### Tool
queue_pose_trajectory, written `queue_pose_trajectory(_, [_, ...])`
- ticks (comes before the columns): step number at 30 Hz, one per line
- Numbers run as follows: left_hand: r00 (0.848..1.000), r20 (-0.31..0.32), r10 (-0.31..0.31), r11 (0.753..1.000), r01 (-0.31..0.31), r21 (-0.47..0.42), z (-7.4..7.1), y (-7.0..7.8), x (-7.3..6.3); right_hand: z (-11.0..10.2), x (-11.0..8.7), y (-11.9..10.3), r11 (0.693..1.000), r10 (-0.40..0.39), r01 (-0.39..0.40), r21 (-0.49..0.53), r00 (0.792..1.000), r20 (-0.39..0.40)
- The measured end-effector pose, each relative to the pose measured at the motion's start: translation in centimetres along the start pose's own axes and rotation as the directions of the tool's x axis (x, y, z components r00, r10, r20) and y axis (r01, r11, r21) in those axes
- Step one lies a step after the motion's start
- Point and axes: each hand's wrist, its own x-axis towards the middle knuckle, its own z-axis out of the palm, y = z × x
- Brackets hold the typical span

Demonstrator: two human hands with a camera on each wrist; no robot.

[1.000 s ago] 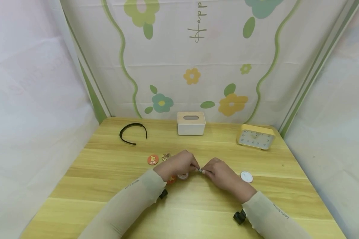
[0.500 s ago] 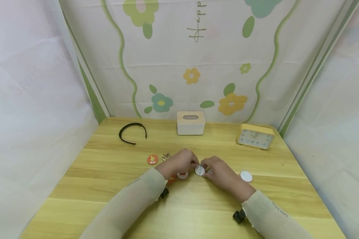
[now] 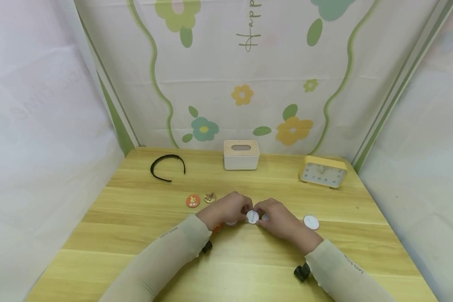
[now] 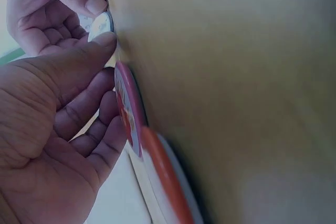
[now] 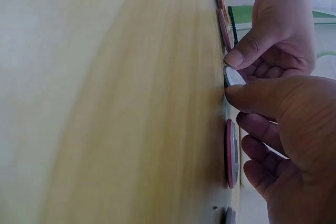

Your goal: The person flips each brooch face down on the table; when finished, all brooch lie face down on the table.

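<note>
Between the two hands is a small round white badge [image 3: 252, 217] with a faint mark on its face, close over the table. The left hand [image 3: 231, 208] pinches its left edge, thumb [image 4: 106, 41] at the rim. From the other side the right hand [image 3: 277, 218] pinches it, thumb [image 5: 239, 94] at the edge. Under the left hand's curled fingers lies a pink-rimmed badge [image 4: 128, 108] with a red print, partly hidden. An orange-rimmed badge [image 4: 168, 177] sits just past it. Another disc [image 3: 265, 217] shows partly behind the right fingers.
An orange badge [image 3: 193, 201] and a gold patterned badge [image 3: 210, 197] lie left of the hands. A white disc [image 3: 311, 222] lies to the right. Farther back stand a black headband [image 3: 167, 156], a tissue box [image 3: 241, 161] and a yellow clock [image 3: 323, 172].
The badge between the hands was edge-on a second ago and has turned so its white face shows. The left hand has shifted slightly, covering more of the pink-rimmed badge.
</note>
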Motion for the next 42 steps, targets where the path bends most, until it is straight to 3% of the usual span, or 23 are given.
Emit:
queue_pose_trajectory(14, [0.999,0.041,0.0,0.997,-0.003,0.072,0.2,-0.3,0.2,-0.5,-0.2,-0.2,0.996,-0.081,0.082,-0.022,0.996,0.046])
queue_pose_trajectory(23, [0.999,0.042,-0.007,0.997,0.003,0.076,0.0,-0.2,-0.1,-0.3,-0.1,-0.1,0.998,-0.061,0.063,-0.024,0.996,0.071])
queue_pose_trajectory(28, [0.999,-0.005,-0.04,0.997,0.039,-0.071,-1.3,-1.1,-1.2,-0.3,-0.1,-0.1,0.998,-0.057,0.059,-0.03,0.995,0.082])
queue_pose_trajectory(32, [0.995,-0.016,-0.103,0.977,0.098,-0.192,-2.8,-1.9,-2.4,-0.5,-0.1,0.0,0.998,-0.047,0.051,-0.037,0.995,0.09])
queue_pose_trajectory(35, [0.993,0.011,-0.115,0.974,0.115,-0.195,-3.3,-2.2,-3.1,-0.5,-0.2,0.1,0.997,-0.05,0.054,-0.048,0.995,0.085])
queue_pose_trajectory(42, [0.993,0.047,-0.111,0.99,0.114,-0.082,-2.9,-2.4,-4.3,-0.4,-0.1,0.2,0.998,-0.042,0.045,-0.043,0.996,0.08])
